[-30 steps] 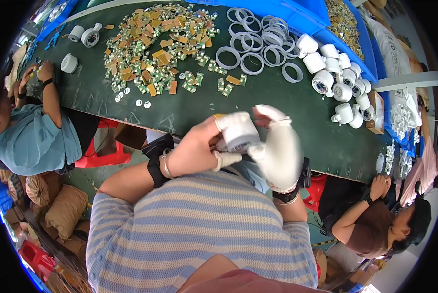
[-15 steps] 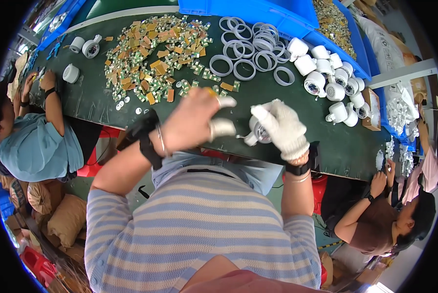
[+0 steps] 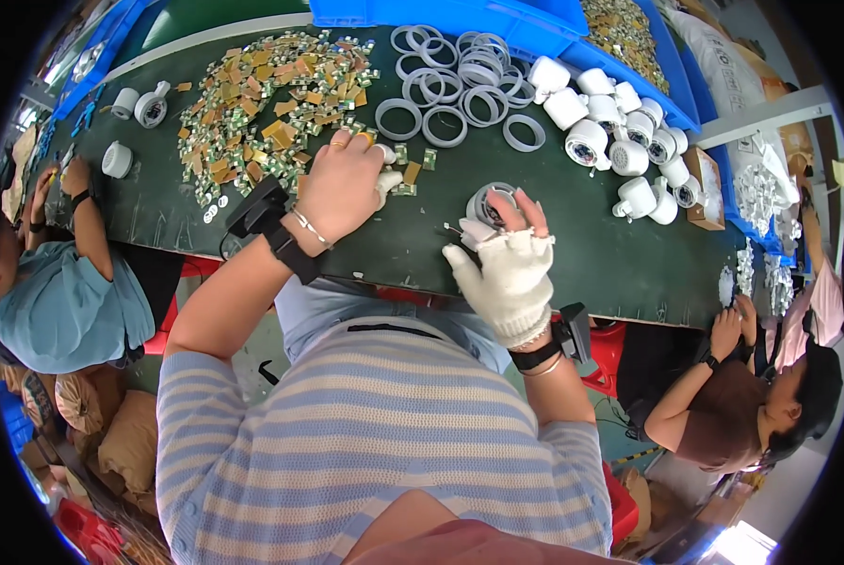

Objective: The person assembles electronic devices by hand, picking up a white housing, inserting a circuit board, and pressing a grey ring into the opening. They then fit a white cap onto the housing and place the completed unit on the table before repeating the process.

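My right hand (image 3: 507,268), in a white fingerless glove, holds a small white round camera housing (image 3: 487,205) down on the dark green table (image 3: 573,264). My bare left hand (image 3: 342,184) reaches forward to the edge of a heap of small tan and green circuit boards (image 3: 252,94), its fingers curled over a few pieces; what it grips is hidden. White plastic rings (image 3: 450,85) lie beyond both hands.
Several white dome camera bodies (image 3: 620,132) are grouped at the right, blue bins (image 3: 497,14) line the far edge. A few white housings (image 3: 139,104) sit far left. One person sits at the left (image 3: 55,301), another at the right (image 3: 752,395).
Both hands moved from near my chest out onto the table. The right hand set the white housing down; the left hand let go of it and reached to the circuit board heap.
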`<control>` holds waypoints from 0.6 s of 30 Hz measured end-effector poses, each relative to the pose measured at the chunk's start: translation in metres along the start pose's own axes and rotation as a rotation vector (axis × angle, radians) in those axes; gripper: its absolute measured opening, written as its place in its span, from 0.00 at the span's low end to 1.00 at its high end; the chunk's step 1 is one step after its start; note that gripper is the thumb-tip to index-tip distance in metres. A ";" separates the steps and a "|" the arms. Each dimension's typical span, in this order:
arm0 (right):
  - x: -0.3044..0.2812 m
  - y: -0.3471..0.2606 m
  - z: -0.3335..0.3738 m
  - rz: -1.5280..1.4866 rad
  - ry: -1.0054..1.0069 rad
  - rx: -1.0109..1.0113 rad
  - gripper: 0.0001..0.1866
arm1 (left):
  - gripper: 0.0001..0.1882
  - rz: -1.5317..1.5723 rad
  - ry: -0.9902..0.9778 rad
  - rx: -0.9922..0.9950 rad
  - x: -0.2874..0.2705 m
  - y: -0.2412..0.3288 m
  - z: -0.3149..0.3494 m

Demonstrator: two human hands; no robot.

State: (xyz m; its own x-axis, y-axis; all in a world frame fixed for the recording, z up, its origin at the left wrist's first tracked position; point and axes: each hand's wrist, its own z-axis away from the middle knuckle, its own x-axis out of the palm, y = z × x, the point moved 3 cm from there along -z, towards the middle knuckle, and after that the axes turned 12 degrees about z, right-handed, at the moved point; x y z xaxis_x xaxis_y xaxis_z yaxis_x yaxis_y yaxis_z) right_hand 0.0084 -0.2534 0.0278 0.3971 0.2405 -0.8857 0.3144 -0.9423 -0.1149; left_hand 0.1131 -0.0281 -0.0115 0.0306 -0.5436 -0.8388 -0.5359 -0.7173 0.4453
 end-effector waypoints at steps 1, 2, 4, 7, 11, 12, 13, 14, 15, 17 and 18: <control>0.003 -0.001 -0.001 0.009 -0.009 0.004 0.14 | 0.10 0.005 -0.006 0.007 -0.001 0.002 0.001; 0.006 -0.001 0.000 0.010 -0.010 0.007 0.14 | 0.13 -0.031 -0.054 -0.014 -0.003 0.003 0.002; 0.013 -0.001 0.002 0.007 0.011 -0.020 0.11 | 0.16 -0.076 -0.110 -0.024 -0.001 0.004 0.005; 0.016 0.001 0.001 -0.008 0.056 -0.010 0.10 | 0.16 -0.059 -0.090 -0.006 0.000 0.004 0.010; 0.011 0.009 0.000 -0.105 0.158 0.001 0.08 | 0.12 0.023 -0.089 -0.014 -0.001 0.004 0.012; 0.010 0.012 -0.002 -0.202 0.151 0.031 0.07 | 0.10 0.031 -0.033 0.030 -0.001 0.004 0.013; 0.008 0.014 -0.003 -0.298 0.142 0.061 0.06 | 0.10 0.031 -0.032 0.029 -0.003 0.005 0.014; 0.001 0.011 -0.006 -0.353 0.164 0.115 0.06 | 0.10 0.100 -0.003 -0.022 -0.005 0.006 0.014; -0.005 0.011 -0.008 -0.351 0.164 0.118 0.06 | 0.10 0.170 0.025 -0.074 -0.009 0.008 0.015; -0.003 0.011 -0.009 -0.617 -0.130 0.174 0.08 | 0.10 0.515 -0.034 -0.234 -0.018 0.025 0.019; -0.001 0.009 -0.009 -0.669 -0.081 0.086 0.08 | 0.10 0.859 -0.094 -0.401 -0.022 0.034 0.023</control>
State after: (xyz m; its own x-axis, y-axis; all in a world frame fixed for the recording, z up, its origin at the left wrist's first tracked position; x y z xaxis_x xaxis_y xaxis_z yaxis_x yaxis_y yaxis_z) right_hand 0.0186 -0.2598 0.0321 0.0743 0.7631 -0.6420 0.3989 -0.6128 -0.6822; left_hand 0.0744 -0.0301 0.0150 -0.3160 -0.9297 -0.1890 -0.0141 -0.1946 0.9808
